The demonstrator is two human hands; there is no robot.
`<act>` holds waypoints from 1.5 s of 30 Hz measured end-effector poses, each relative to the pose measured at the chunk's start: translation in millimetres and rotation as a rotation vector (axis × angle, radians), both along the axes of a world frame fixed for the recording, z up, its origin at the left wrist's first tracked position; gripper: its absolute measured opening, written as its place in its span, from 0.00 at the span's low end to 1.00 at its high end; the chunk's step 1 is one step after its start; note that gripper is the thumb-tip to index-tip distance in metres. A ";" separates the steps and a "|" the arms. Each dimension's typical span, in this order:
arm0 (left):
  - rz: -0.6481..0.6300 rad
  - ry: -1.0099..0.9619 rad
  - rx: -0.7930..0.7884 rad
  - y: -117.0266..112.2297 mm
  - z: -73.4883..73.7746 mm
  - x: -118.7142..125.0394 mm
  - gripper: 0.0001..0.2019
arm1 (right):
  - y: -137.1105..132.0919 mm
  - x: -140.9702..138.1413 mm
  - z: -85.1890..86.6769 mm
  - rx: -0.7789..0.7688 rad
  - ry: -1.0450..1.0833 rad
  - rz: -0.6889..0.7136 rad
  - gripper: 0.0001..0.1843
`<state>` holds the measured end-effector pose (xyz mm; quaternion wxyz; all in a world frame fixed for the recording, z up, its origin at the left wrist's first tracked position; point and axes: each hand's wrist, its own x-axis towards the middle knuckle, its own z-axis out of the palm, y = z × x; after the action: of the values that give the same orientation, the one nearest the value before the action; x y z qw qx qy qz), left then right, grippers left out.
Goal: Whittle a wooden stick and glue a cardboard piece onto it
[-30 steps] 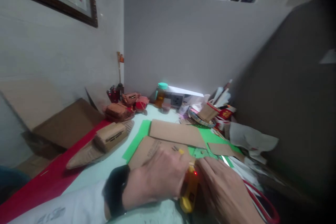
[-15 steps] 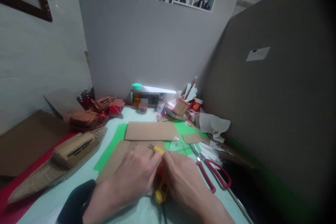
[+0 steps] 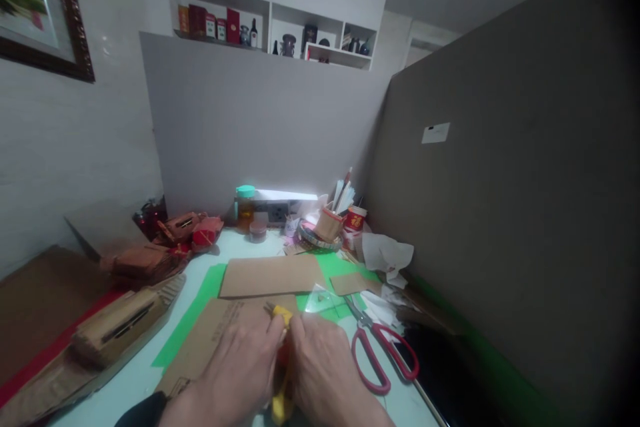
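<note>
Hands sit closer tog. than 1 sec ago: L hand & R hand, fingers curled closed on yellow tool, mostly hidden betw. them, tip against cardbd. Behind: teal-lid bottle w/ amber liquid, jar w/ reddish contents; pen holder w/ white strips, in or behind basket, can't tell.

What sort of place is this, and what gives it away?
Probably a small craft workspace, though whether at home or in a studio I cannot tell. Flat brown cardboard sheets, red-handled metal scissors and a long brown cardboard model with a raised boxy middle suggest it.
</note>
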<state>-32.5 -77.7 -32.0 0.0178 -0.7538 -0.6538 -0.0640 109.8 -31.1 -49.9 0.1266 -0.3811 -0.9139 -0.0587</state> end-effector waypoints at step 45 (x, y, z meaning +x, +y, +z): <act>-0.095 -0.301 0.111 37.6 -13.6 -6.4 0.15 | 17.7 3.9 25.6 0.059 -0.087 -0.080 0.08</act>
<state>-38.9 -40.1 -45.6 -0.0418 -0.7635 -0.6082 -0.2130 113.7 -13.4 -24.3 0.0955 -0.4107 -0.9004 -0.1072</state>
